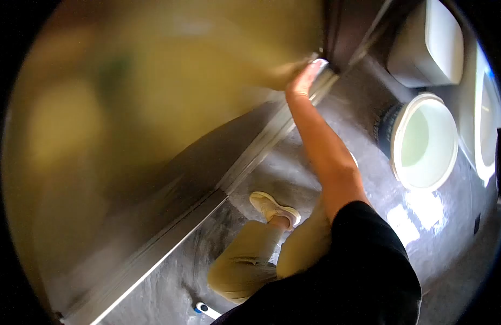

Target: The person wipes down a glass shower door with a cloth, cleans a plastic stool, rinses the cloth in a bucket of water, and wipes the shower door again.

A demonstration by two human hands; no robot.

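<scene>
My right hand [302, 81] is at the far corner of a large shiny panel [180, 103], its arm stretched out from a black sleeve. The fingers are pressed together, with something small and whitish at their tips that I cannot make out. A blurred reflection of the hand shows in the panel beside it. Below the hand runs the panel's pale metal edge strip [256, 149]. My left hand is out of view.
On the grey floor to the right stands a white bucket [399, 135] with pale liquid in it. Behind it are a white bin-like container [418, 59] and a white basin-like fixture [484, 162]. A white-and-blue handled object [207, 310] shows at the bottom.
</scene>
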